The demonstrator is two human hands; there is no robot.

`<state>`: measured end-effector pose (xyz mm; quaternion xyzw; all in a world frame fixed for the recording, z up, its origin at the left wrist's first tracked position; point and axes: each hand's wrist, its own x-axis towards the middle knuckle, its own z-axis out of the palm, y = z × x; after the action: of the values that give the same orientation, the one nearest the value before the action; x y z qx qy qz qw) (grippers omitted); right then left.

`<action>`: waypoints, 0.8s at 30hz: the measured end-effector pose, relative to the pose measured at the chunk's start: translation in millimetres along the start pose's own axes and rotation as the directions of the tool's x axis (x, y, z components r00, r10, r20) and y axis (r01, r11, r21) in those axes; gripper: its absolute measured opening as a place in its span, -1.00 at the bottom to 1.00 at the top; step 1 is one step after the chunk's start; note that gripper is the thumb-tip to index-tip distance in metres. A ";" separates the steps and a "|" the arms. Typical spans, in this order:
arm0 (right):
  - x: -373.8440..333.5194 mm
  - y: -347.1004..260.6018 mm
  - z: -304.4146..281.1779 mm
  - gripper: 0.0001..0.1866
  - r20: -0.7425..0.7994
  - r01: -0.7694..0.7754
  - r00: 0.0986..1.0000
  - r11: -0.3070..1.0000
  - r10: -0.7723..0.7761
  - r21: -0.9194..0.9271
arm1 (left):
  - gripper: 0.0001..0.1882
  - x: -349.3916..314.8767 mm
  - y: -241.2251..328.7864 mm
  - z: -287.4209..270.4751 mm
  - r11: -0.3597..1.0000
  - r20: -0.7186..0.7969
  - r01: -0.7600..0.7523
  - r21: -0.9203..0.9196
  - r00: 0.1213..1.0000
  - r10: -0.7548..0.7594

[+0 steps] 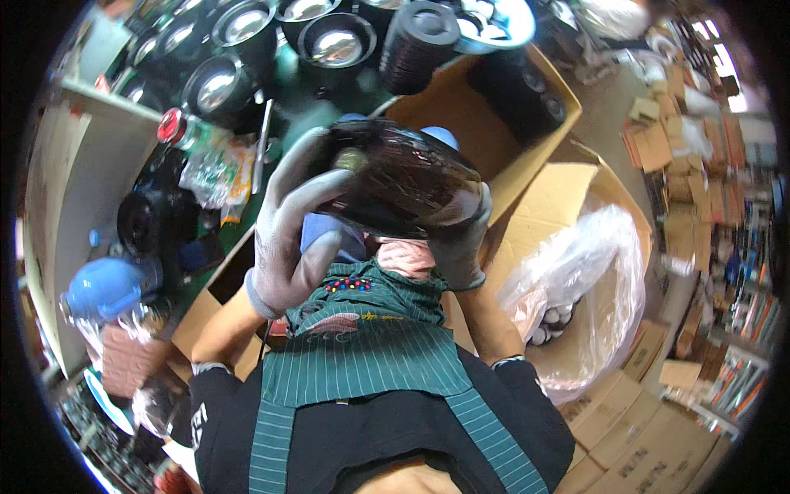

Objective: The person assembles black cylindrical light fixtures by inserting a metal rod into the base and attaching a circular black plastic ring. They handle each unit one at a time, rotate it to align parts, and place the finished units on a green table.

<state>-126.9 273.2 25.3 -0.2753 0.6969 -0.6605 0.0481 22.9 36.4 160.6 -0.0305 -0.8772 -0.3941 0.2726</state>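
A glossy dark, rounded shell-like part (403, 177) is held up in front of my chest; its exact kind is not clear. My left hand (288, 222), in a grey glove, grips its left end, with the thumb below and fingers along the top. The right hand (459, 247), gloved too, closes round the right end, its fingers partly hidden by the part. Beyond it, on the green table, stand several black cups with shiny silver insides (337, 41). A striped green apron (362, 362) covers my front below the hands.
A stack of black ribbed rings (420, 37) stands beside a light blue basin (518, 20). An open cardboard box (568, 99) holds black cylinders. Nearer right, another box contains a clear plastic liner (609, 255) with small parts. At left are a red-capped bottle (174, 128) and a blue rounded object (111, 288).
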 end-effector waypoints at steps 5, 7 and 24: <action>25.3 -89.3 6.5 -0.12 -0.010 -0.036 0.999 0.993 0.038 0.108 | -0.41 -90.7 -83.7 66.6 0.565 -0.140 0.282 -0.775 0.796 -0.589; 24.1 -93.6 6.1 -0.11 -0.038 0.041 0.999 0.994 -0.038 0.097 | -0.61 -149.0 -133.6 88.6 0.417 -0.094 0.297 -0.859 0.709 -0.699; 47.9 -109.3 15.0 -0.26 0.269 0.444 0.862 0.896 -0.430 0.009 | -0.37 -82.4 -45.7 60.3 0.137 0.036 0.269 -0.953 0.552 -0.833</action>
<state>-125.9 241.0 141.1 -0.5128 0.6208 -0.5927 -0.0178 53.2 61.0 55.7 0.2828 -0.3495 -0.8557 0.2562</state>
